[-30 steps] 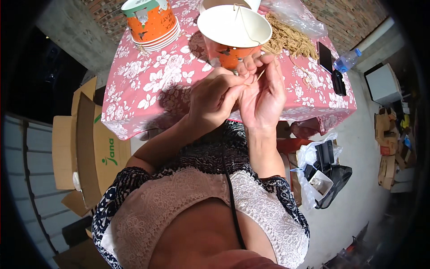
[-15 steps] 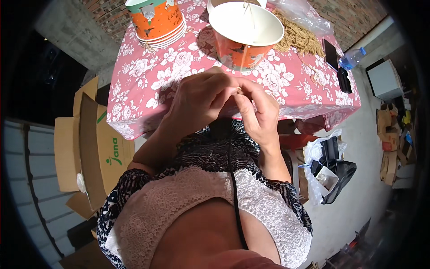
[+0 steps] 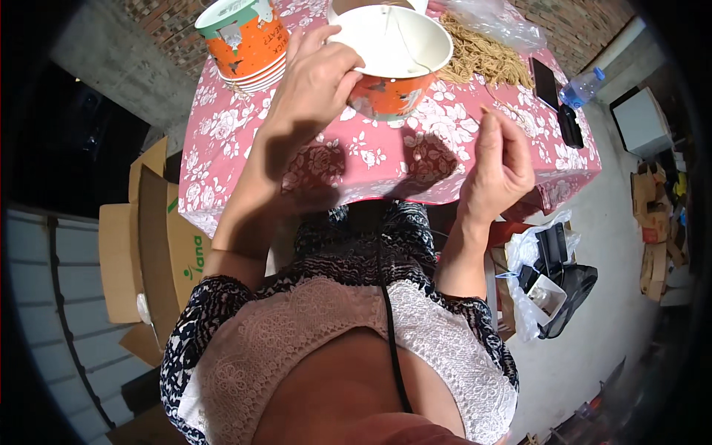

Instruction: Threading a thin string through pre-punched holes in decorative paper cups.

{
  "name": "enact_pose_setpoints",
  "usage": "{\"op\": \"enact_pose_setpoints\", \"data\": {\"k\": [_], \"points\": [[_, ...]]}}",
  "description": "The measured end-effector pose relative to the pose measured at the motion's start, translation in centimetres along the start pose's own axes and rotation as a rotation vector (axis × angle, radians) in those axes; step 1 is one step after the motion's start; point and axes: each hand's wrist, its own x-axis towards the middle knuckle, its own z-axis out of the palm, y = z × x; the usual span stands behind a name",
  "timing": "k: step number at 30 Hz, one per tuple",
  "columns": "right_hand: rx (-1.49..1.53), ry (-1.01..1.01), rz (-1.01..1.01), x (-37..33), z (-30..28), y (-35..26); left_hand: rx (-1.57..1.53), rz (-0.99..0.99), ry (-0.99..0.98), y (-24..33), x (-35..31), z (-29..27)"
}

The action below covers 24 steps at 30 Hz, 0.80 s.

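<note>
Nearest is the person's dark-and-white patterned garment (image 3: 363, 252) with its white lace yoke (image 3: 297, 326), a thin black cable (image 3: 389, 319) hanging down the front. Beyond it, both bare hands are apart from each other. The right hand (image 3: 500, 163) is raised over the near part of a pink tablecloth with white flowers (image 3: 215, 167), thumb and forefinger closed together; anything between their tips is too small to identify. The left hand (image 3: 315, 78) lies farther forward, fingers curved at the left rim of a round orange paper bucket with a white interior (image 3: 389, 100); whether they grip it cannot be told. The bucket stands upright on the cloth, a slender tan cord (image 3: 406, 46) crossing its inside to the right rim.

On the floor, a brown cardboard box (image 3: 174, 256) stands open at left; a white plastic bag (image 3: 524, 256) with dark objects lies at right. Toward the table's right edge are a small black case (image 3: 569, 127), a black phone (image 3: 545, 84) and a clear bottle with a blue cap (image 3: 581, 90). Farther back, nested orange-and-green buckets (image 3: 245, 48) stand at left; a loose heap of tan cord (image 3: 482, 53) lies right of the bucket, with clear plastic wrap (image 3: 504, 21) just behind.
</note>
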Motion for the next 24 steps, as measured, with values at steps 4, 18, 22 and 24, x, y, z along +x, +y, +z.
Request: {"op": "enact_pose_setpoints", "data": {"k": [4,18,22,24], "points": [[-0.044,0.071,-0.103,0.6,-0.4,0.2,-0.025,-0.006,-0.026,2.9,-0.3,-1.5],[-0.234,-0.178,-0.162,-2.0,1.8,3.3,-0.365,-0.398,-0.215,5.0,0.1,-3.7],[-0.155,-0.196,-0.115,-1.8,2.3,3.4,-0.461,-0.476,-0.393,3.4,1.9,-3.9],[-0.098,-0.22,-0.041,-2.0,2.6,3.6,-0.54,-0.43,-0.441,2.6,2.7,-3.4]]}}
